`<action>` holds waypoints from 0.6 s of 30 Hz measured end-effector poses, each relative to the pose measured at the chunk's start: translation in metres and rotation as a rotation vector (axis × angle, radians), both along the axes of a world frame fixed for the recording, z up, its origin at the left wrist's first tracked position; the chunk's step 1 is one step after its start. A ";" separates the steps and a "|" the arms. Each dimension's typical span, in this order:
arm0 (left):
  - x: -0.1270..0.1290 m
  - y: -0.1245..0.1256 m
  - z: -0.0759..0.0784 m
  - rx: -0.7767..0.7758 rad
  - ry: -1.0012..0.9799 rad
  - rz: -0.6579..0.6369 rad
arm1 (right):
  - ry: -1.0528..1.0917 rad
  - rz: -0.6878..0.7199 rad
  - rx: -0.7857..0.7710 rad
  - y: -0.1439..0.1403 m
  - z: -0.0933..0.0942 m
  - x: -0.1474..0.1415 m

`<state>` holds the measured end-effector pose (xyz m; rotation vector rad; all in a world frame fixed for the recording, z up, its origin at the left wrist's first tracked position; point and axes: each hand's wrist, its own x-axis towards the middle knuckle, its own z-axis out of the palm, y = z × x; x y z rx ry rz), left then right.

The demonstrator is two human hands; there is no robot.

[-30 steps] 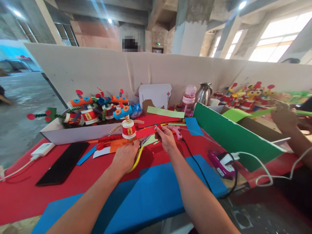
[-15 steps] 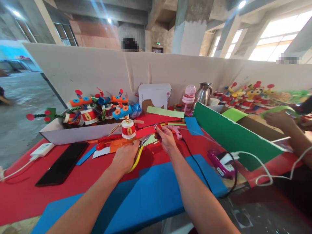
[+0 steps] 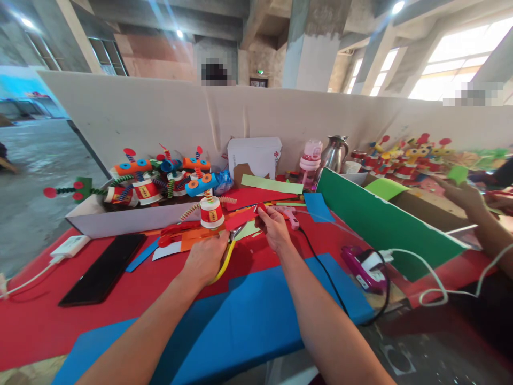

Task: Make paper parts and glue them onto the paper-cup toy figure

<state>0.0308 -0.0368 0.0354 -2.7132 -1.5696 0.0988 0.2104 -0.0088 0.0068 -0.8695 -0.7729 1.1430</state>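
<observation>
My left hand (image 3: 206, 258) grips yellow-handled scissors (image 3: 229, 251), whose blades point up into a red foam strip (image 3: 241, 217). My right hand (image 3: 273, 229) pinches the right end of that strip. Just behind the strip stands a small white cup figure with a red label and spring arms (image 3: 211, 210). Both hands hover over a red sheet on the table (image 3: 120, 294), with a large blue sheet (image 3: 256, 310) nearer to me.
A white box (image 3: 120, 220) of finished cup figures stands back left. A black phone (image 3: 102, 269) and a white charger (image 3: 70, 245) lie left. A pink glue gun (image 3: 289, 215), a purple device (image 3: 363, 266) with cables, a green board (image 3: 380, 222) and another person's hands (image 3: 467, 195) are right.
The red strip looks shorter at its left end than before. The person at right has moved a green piece further right. My hands have barely moved.
</observation>
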 end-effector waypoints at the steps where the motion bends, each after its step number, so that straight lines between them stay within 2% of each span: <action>1: 0.000 0.000 0.000 -0.001 0.003 0.001 | 0.001 -0.006 0.001 0.000 0.000 0.000; 18: -0.001 0.000 0.002 0.029 0.034 -0.001 | -0.131 0.013 -0.029 0.001 0.000 0.005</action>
